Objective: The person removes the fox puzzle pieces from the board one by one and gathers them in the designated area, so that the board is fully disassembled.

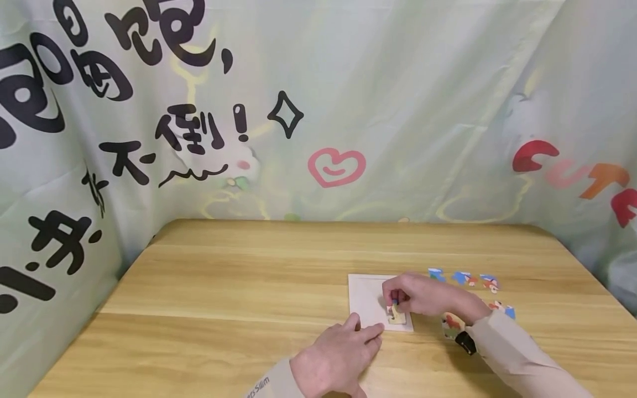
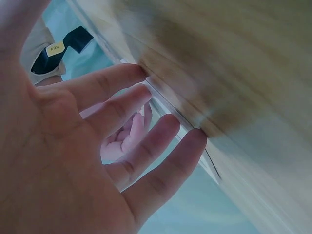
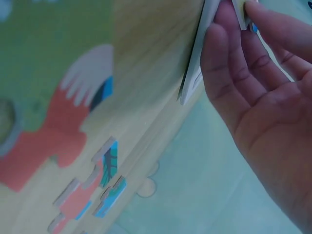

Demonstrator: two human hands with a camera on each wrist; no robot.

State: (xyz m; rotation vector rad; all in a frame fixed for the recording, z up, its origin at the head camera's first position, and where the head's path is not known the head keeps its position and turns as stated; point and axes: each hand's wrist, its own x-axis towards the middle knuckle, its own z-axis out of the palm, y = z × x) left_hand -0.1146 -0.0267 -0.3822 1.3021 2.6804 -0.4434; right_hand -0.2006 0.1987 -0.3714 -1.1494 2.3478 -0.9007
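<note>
A white puzzle tray (image 1: 365, 293) lies flat on the wooden table. My right hand (image 1: 420, 292) is over its near right corner and pinches a yellowish puzzle piece (image 1: 397, 316). In the right wrist view, thumb and fingers close around the edge of that puzzle piece (image 3: 240, 13), while the other fingers rest by the tray's side (image 3: 197, 58). My left hand (image 1: 338, 354) lies palm down with fingers spread, fingertips at the tray's near edge. The left wrist view shows its fairly straight fingertips (image 2: 197, 139) touching the rim (image 2: 168, 105), with nothing gripped.
Right of the tray lie several loose blue and orange puzzle pieces (image 1: 463, 278), with another piece (image 1: 501, 308) nearer. A colourful piece (image 1: 450, 325) lies under the right forearm, beside the black wrist device (image 1: 465, 342). A printed curtain (image 1: 398, 110) hangs behind the table (image 1: 224, 276).
</note>
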